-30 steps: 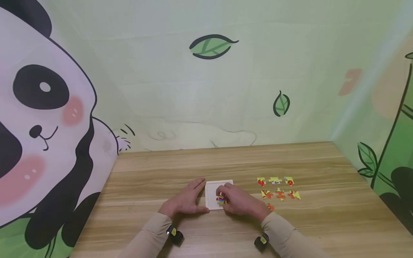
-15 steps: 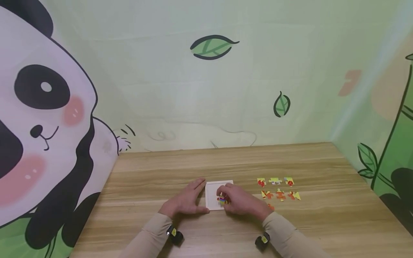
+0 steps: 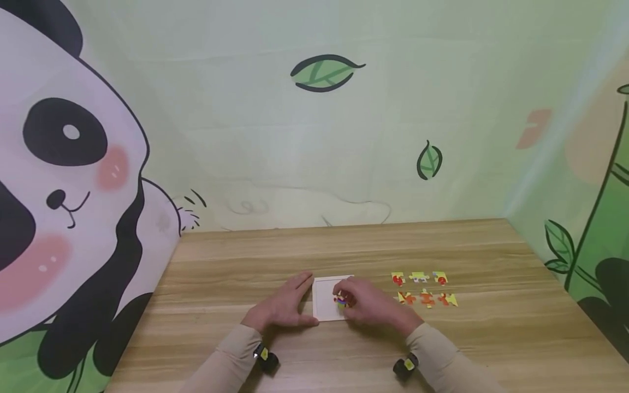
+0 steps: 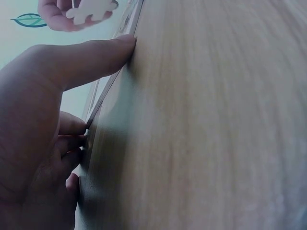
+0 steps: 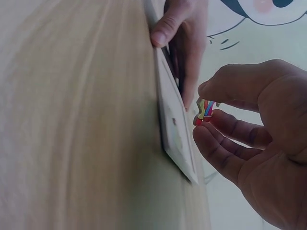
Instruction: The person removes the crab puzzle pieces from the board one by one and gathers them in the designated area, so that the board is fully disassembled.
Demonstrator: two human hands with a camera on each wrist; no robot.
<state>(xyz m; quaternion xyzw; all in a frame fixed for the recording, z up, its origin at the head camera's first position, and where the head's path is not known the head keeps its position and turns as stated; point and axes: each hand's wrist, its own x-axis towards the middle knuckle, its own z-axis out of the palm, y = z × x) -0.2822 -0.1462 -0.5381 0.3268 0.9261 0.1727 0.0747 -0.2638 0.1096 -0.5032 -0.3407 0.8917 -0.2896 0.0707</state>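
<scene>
My right hand [image 3: 371,303] pinches a small multicoloured jigsaw piece [image 5: 206,111] between thumb and fingertips, close over the right part of a white puzzle tray [image 3: 323,300]. The pale underside of that piece faces the left wrist view. At the tray's left edge rests my left hand [image 3: 285,303], thumb at the near corner and fingers at the far corner. Its thumb [image 4: 108,55] touches the tray's rim in the left wrist view, and the fingers are extended. Part of the tray is hidden behind the right hand.
Several loose jigsaw pieces lie to the right in two rows: a yellow and red back row [image 3: 419,277] and an orange and yellow front row [image 3: 427,298]. All rest on a wooden table [image 3: 245,251]. Printed cloth walls [image 3: 236,136] stand behind and at both sides.
My right hand has shifted slightly to the right and up with the jigsaw piece, and its forearm now covers a loose orange piece. The left hand has stayed at the tray's edge.
</scene>
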